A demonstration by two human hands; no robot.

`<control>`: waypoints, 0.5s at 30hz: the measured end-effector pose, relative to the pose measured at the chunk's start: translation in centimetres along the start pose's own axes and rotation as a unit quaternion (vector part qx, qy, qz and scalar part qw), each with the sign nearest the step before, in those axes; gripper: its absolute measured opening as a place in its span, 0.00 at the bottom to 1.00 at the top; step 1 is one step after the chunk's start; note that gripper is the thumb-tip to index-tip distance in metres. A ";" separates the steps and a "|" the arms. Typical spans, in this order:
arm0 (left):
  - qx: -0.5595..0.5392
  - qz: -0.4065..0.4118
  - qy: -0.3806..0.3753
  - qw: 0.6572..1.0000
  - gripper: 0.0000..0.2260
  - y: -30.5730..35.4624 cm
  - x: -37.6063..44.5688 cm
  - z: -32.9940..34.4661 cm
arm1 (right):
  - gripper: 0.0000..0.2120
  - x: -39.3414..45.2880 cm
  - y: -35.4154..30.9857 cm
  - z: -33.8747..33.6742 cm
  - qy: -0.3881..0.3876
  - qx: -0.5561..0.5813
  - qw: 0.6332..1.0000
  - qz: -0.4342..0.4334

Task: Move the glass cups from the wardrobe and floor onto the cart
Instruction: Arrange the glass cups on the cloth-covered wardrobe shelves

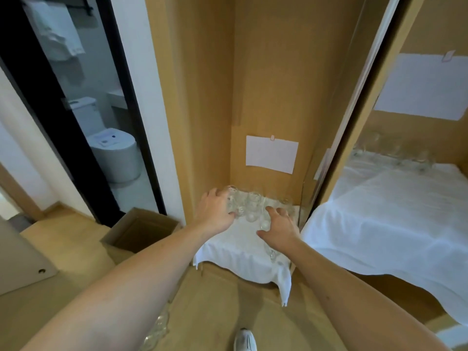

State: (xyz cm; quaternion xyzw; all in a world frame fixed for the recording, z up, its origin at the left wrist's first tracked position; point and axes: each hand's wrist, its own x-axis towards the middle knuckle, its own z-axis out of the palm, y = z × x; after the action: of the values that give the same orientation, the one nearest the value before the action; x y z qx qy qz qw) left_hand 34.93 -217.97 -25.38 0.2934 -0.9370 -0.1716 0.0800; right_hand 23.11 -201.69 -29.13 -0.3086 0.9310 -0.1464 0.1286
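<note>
Reaching into the open wardrobe (268, 84) at centre frame, both hands work among a cluster of glass cups (249, 206) standing on a white towel (235, 252) spread over the wardrobe's low shelf. The towel presumably cushions the glass and keeps it from sliding on the wood; its front edge hangs over the shelf lip. Left hand (215, 210), centre frame, curls its fingers round the leftmost cup (231, 196) at the back of the group. Right hand (279, 228), just right of it, hovers with fingers spread and loosely bent over the nearer cups; whether it touches one cannot be told. More glass cups on the floor (155, 330) lie at lower left, blurred beneath the left forearm. A cardboard box (141, 230) stands on the floor left of the wardrobe. At right, a mirrored door (405, 173) repeats the towel and cups. No cart is in view.
</note>
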 end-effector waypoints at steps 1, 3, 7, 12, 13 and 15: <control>0.004 0.000 -0.004 1.000 0.30 -0.3 0.8 0.4 | 0.38 0.9 0.0 0.5 -0.006 0.002 1.000 0.002; 0.013 0.002 -0.012 1.000 0.29 -0.6 2.8 1.2 | 0.38 2.9 0.2 1.2 -0.018 0.003 1.000 0.004; 0.013 -0.002 -0.042 0.999 0.30 -0.5 7.7 3.6 | 0.38 7.5 0.9 2.7 -0.037 0.018 0.999 0.018; 0.004 -0.019 -0.093 0.995 0.30 -0.1 13.8 7.4 | 0.36 13.0 2.7 4.4 -0.070 0.037 0.996 0.045; 0.009 -0.022 -0.105 0.994 0.31 -0.1 14.8 8.4 | 0.36 14.1 3.3 4.8 -0.075 0.041 0.995 0.053; 0.019 -0.027 -0.128 0.991 0.31 -0.1 16.5 10.2 | 0.36 15.8 4.5 5.8 -0.084 0.051 0.993 0.065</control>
State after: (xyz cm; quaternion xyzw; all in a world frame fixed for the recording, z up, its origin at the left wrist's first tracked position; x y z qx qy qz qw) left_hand 18.93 -224.76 -34.05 0.2956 -0.9344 -0.1924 -0.0503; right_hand 10.33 -209.09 -38.42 -0.2518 0.9264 -0.1583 0.2309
